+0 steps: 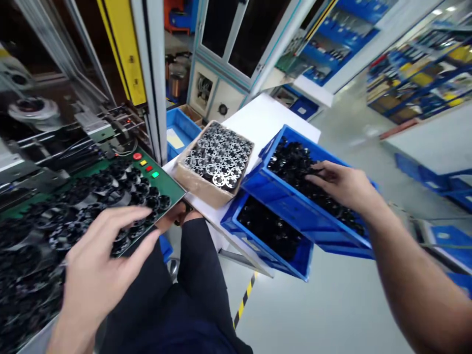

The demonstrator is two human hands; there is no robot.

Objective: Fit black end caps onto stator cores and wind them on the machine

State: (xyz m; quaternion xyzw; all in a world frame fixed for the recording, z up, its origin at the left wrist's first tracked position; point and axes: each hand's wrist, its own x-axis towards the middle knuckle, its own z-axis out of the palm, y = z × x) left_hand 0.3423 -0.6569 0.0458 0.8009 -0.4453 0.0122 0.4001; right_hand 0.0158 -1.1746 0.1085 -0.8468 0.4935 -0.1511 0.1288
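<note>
Far left: machine frame with rails and a round metal fixture (35,109), partly in shadow; detail hard to read. Below it, a green work surface (173,189) carries a spread of black ring-shaped parts (110,191). Toward the lower left corner these parts blur into one dark mass and run off the frame edge; no count possible.

My left hand (99,268) hovers over the near edge of that spread, fingers apart and extended, palm down. Fingertips lie over the black parts; I cannot tell whether they touch one. Nothing is clamped in this hand that I can see.

On the green surface near its corner: a red round button (137,156), then yellow, red and green indicators in a row.

Center: a cardboard box (195,182) on a white table (265,118), filled with silver stamped rings (219,157) laid flat in rows. Behind it, a small blue bin (182,129), contents mostly hidden by the box.

Right of center: an upper blue crate (291,204) tilted toward me, holding black parts (291,164); a lower blue crate (267,255) beneath it, also dark inside, its contents indistinct.

My right hand (341,184) reaches into the upper crate, fingers curled down onto the black parts. Fingertips are buried among them, so I cannot tell whether the grip has closed on a piece.

Far right: blue shelving, strongly blurred.
</note>
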